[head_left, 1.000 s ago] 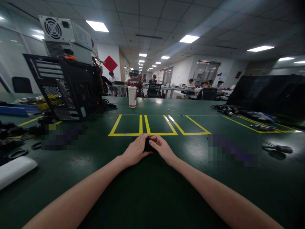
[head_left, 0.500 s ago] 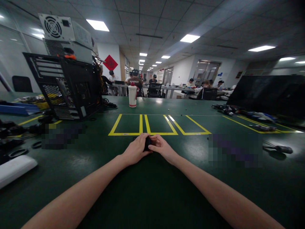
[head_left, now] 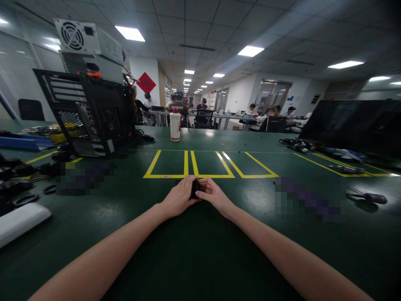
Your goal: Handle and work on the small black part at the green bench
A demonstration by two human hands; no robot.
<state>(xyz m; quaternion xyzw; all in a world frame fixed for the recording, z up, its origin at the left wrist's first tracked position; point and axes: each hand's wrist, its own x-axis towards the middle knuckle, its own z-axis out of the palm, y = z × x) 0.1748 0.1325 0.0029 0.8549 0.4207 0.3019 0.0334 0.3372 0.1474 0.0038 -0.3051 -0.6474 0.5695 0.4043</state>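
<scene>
Both hands [head_left: 196,194] clasp small black object [head_left: 194,189], maybe; green table [head_left: 200,251] open around.

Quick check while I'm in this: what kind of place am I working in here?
Likely an open-plan electronics or PC assembly workshop: a stripped black computer case with a grey power supply unit on top, black-handled screwdrivers on the green taped workbench, people at tables behind.
</scene>
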